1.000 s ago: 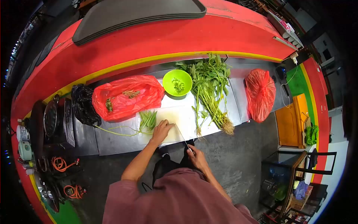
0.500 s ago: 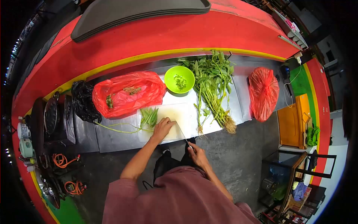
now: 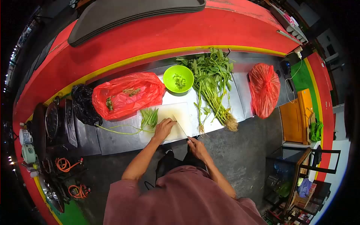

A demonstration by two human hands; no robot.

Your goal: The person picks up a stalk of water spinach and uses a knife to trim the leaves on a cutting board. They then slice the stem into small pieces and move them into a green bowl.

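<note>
On the white cutting board (image 3: 179, 109), my left hand (image 3: 164, 128) is closed with its fingers curled down. A leafy green stem (image 3: 150, 118) runs in under it from the left; the gripped end is hidden by my fingers. My right hand (image 3: 197, 147) is wrapped round the handle of a knife (image 3: 181, 126). Its blade slants up and left across the board, the tip close to my left fingertips. Beyond the board stands a lime-green bowl (image 3: 168, 79) with small chopped green pieces inside.
Right of the board lies a big bunch of leafy greens (image 3: 213, 77) with roots. An open red plastic bag (image 3: 129, 101) and a black bag (image 3: 85, 107) sit at left, a tied red bag (image 3: 264, 90) at right. A red wall (image 3: 150, 37) backs the steel counter (image 3: 88, 137).
My right hand and the knife have shifted slightly, and the blade lies at a slightly different slant. My left hand stays about where it was. The whole view has tilted a little.
</note>
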